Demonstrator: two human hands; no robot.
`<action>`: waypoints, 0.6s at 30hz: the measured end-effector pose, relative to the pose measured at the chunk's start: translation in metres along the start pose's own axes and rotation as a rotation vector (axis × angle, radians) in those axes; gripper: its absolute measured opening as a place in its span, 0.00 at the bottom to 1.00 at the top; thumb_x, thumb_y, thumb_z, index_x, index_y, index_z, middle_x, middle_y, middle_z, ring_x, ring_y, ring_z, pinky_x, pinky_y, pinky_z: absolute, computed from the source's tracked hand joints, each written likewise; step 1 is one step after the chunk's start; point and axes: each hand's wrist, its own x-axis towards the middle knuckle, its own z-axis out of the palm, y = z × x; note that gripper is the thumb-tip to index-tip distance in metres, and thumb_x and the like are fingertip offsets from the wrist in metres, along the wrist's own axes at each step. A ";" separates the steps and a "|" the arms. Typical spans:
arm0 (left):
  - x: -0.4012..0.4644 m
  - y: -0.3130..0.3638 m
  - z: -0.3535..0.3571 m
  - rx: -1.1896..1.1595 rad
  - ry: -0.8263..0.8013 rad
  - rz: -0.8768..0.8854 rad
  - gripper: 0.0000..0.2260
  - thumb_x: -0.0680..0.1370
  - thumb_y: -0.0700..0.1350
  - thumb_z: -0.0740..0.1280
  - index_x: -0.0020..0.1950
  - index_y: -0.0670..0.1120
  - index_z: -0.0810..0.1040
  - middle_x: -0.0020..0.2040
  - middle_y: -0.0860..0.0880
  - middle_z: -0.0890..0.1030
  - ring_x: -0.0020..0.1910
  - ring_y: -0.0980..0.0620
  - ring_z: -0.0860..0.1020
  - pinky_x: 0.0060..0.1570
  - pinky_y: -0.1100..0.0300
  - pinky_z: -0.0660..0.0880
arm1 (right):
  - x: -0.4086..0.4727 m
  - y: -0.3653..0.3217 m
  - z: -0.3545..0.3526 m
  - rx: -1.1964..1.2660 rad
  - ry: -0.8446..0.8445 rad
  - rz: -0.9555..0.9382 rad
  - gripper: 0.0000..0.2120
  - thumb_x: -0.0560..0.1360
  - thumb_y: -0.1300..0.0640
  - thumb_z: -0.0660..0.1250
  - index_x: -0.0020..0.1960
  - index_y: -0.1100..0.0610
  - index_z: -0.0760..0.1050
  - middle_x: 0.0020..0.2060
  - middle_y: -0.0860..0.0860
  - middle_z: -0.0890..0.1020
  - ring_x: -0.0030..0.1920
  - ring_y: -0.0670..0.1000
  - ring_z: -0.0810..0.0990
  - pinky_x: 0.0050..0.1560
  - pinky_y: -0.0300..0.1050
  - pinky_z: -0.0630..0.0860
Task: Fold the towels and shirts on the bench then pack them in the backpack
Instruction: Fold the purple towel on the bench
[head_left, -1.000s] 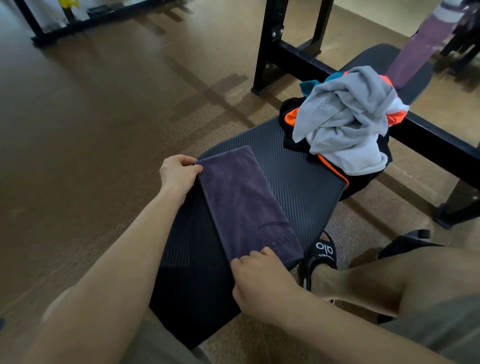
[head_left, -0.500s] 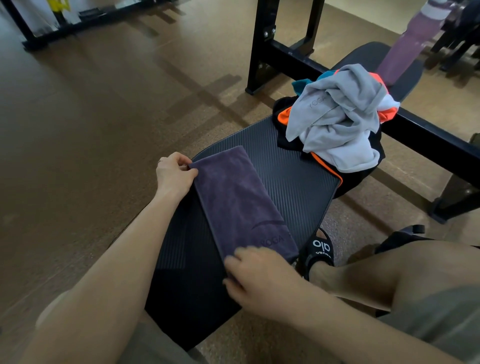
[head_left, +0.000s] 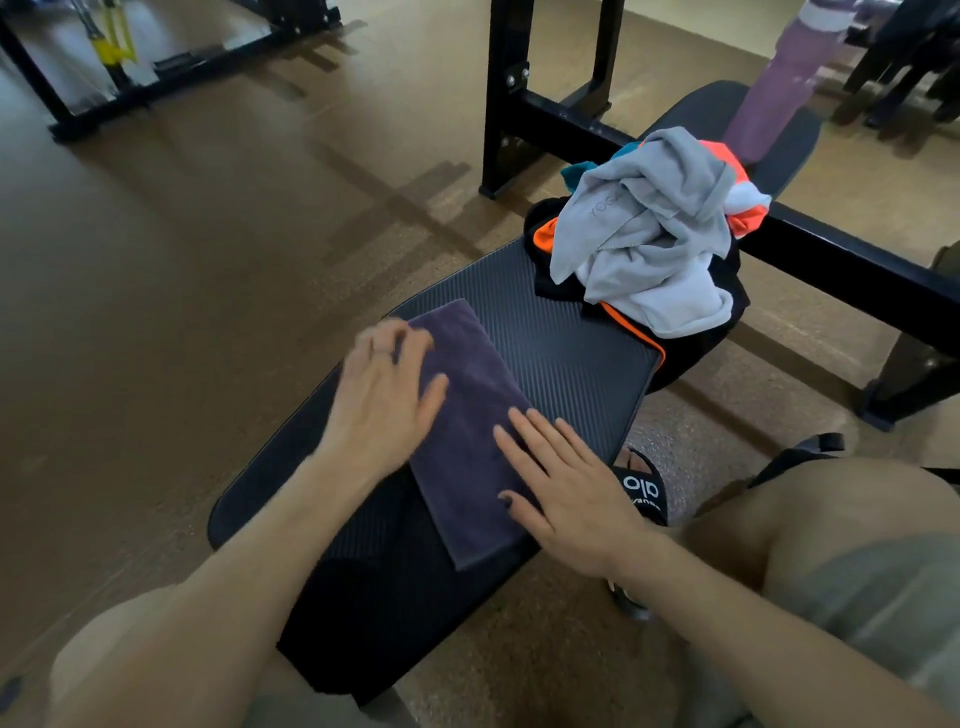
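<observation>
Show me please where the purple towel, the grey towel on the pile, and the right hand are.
purple towel (head_left: 470, 395): head view, bare middle of the folded cloth.
grey towel (head_left: 644, 228): head view, top folds on the pile.
right hand (head_left: 569, 491): head view, back of the hand.

one folded towel (head_left: 470, 415), two hands, one bench (head_left: 566, 343)

I see the black ribbed table (head_left: 561, 343) carrying a folded purple towel (head_left: 467, 415) and a heap of clothes (head_left: 649, 244).

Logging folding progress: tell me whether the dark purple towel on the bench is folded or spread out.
Folded. The dark purple terry towel lies as a narrow flat strip on the black ribbed bench pad, with the left hand and right hand flat on it.
</observation>
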 end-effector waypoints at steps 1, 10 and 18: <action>-0.019 0.013 -0.001 -0.017 -0.098 0.080 0.18 0.81 0.56 0.63 0.65 0.45 0.71 0.64 0.43 0.71 0.61 0.42 0.72 0.62 0.46 0.73 | -0.002 0.005 0.005 -0.004 -0.021 0.006 0.33 0.83 0.35 0.42 0.82 0.49 0.46 0.82 0.50 0.47 0.81 0.49 0.39 0.79 0.54 0.47; -0.107 0.054 0.017 0.256 -0.313 0.403 0.33 0.73 0.72 0.62 0.57 0.43 0.79 0.58 0.42 0.80 0.57 0.42 0.78 0.62 0.47 0.76 | -0.013 0.022 0.011 -0.119 -0.102 -0.203 0.46 0.74 0.26 0.51 0.82 0.54 0.49 0.81 0.56 0.48 0.81 0.54 0.45 0.80 0.56 0.47; -0.133 0.071 0.014 0.364 -0.288 0.430 0.23 0.75 0.64 0.70 0.56 0.46 0.79 0.59 0.40 0.80 0.60 0.39 0.79 0.62 0.45 0.77 | -0.029 0.027 0.018 -0.117 -0.020 -0.258 0.37 0.77 0.55 0.66 0.82 0.54 0.53 0.80 0.57 0.57 0.80 0.57 0.56 0.76 0.58 0.62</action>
